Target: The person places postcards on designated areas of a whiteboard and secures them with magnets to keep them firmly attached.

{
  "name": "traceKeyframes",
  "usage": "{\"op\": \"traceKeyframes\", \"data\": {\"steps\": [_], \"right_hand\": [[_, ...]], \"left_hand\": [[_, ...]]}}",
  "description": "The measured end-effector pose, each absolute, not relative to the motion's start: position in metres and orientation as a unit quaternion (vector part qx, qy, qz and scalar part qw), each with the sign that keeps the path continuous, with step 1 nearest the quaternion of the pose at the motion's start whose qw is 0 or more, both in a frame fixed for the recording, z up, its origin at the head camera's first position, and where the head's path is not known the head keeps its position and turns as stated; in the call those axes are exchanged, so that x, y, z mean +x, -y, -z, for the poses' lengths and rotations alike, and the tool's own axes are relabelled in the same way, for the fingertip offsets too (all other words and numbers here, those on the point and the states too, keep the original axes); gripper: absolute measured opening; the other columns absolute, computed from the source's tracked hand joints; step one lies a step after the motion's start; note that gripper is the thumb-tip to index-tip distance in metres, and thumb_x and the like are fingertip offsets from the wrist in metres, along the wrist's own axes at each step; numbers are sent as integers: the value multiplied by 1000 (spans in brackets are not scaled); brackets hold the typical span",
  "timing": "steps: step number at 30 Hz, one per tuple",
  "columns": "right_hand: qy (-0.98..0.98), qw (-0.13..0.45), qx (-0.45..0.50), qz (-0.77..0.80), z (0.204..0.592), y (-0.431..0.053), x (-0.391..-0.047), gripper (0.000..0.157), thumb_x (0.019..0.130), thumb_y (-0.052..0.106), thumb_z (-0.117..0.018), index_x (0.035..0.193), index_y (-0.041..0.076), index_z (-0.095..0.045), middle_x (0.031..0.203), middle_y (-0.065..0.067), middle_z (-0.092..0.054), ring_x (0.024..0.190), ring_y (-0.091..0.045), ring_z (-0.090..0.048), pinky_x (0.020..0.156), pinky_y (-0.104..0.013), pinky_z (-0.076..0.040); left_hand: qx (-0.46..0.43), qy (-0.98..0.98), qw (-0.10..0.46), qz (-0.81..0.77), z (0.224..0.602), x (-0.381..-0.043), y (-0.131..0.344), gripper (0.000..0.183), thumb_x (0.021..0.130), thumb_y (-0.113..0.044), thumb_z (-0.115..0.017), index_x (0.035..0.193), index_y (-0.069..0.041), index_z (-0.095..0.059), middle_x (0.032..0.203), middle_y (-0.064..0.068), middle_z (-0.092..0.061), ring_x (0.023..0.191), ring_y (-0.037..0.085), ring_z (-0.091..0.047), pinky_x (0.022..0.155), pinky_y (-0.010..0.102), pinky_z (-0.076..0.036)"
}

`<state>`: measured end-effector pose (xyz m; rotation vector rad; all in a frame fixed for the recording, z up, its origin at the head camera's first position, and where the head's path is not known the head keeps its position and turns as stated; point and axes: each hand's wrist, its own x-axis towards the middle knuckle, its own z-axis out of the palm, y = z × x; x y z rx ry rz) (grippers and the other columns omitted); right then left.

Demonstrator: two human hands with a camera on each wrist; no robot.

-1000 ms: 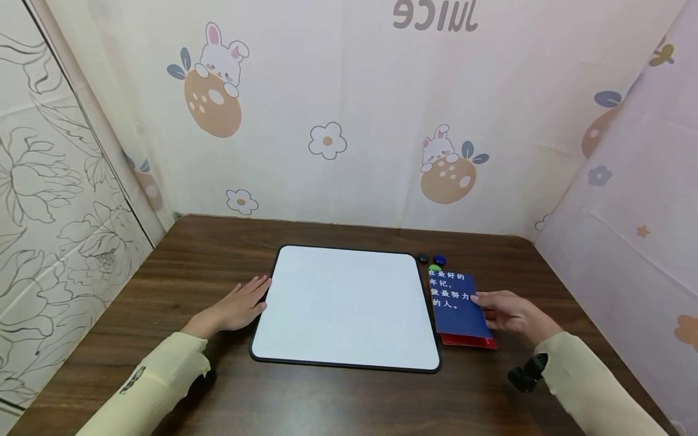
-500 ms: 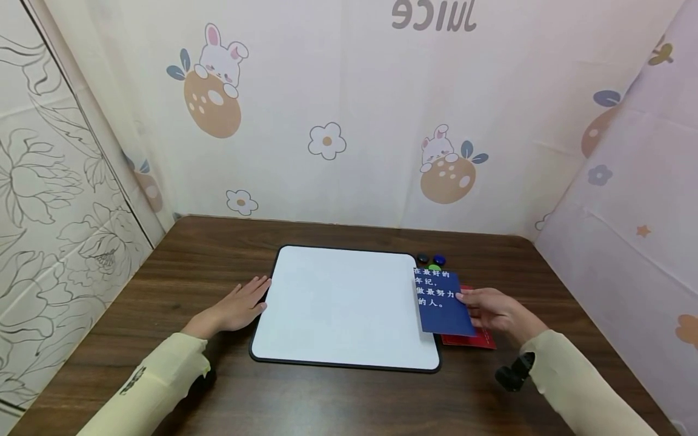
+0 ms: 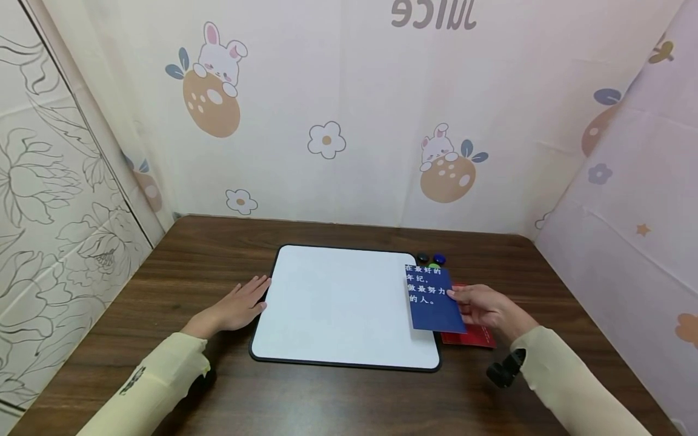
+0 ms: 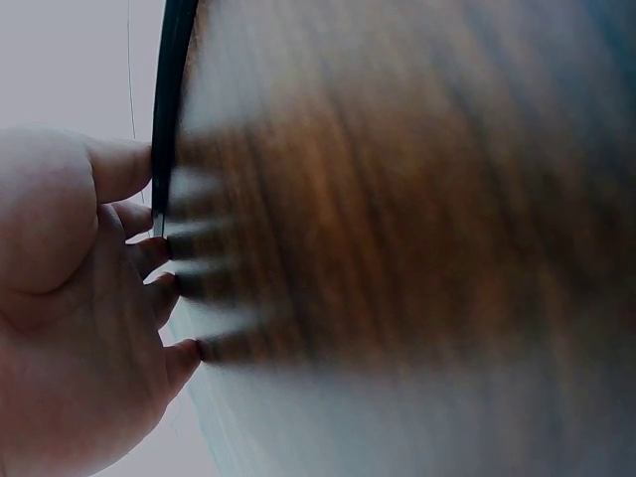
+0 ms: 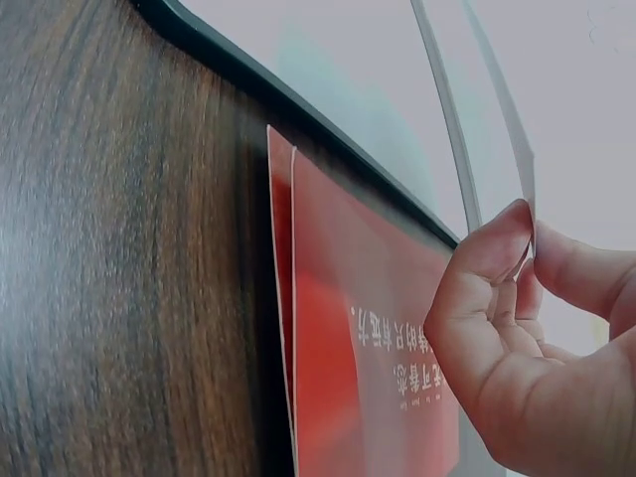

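Between its thumb and fingers, my right hand [image 3: 485, 307] pinches the right edge of a blue card [image 3: 434, 315] printed with white characters. This card overlaps the right side of the black-framed whiteboard [image 3: 338, 309] in the head view. In the right wrist view the pinched card shows as a thin, pale sheet between thumb and index finger. Below that hand lies a red card [image 5: 348, 258] with white print, two layers visible along its edge. My left hand [image 3: 242, 306] is against the whiteboard's left edge, its fingers extended and fingertips at the black frame [image 4: 171, 89].
Small round magnet-like discs sit beyond the whiteboard's right corner: a black disc [image 3: 422, 258], a blue disc [image 3: 439, 259] and a green disc [image 3: 434, 265] partly hidden by the blue card. The dark wooden table [image 3: 305, 402] meets a patterned curtain [image 3: 376, 181] at its back.
My right hand has carried the blue card leftward off the red card and over the whiteboard's right side, uncovering more red. The left hand has stayed in place.
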<state>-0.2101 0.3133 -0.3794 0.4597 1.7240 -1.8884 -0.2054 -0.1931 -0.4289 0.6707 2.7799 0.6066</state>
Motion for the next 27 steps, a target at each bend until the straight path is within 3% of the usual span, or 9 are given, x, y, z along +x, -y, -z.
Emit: {"op": "traceKeyframes", "data": {"steps": [14, 27], "right_hand": [[-645, 264, 170, 697, 384, -303, -213, 14, 98, 9, -53, 109, 1, -55, 92, -13, -68, 85, -24, -67, 84, -43, -53], [-655, 269, 166, 686, 387, -288, -217, 28, 98, 10, -54, 123, -2, -49, 94, -13, -67, 87, -24, -66, 85, -40, -53]], "left_hand": [[224, -945, 111, -209, 431, -206, 194, 56, 102, -19, -42, 149, 4, -22, 153, 27, -18, 141, 43, -12, 108, 63, -8], [224, -945, 116, -208, 429, -206, 193, 56, 102, -20, -41, 149, 5, -21, 153, 27, -17, 141, 43, -11, 108, 62, -7]]}}
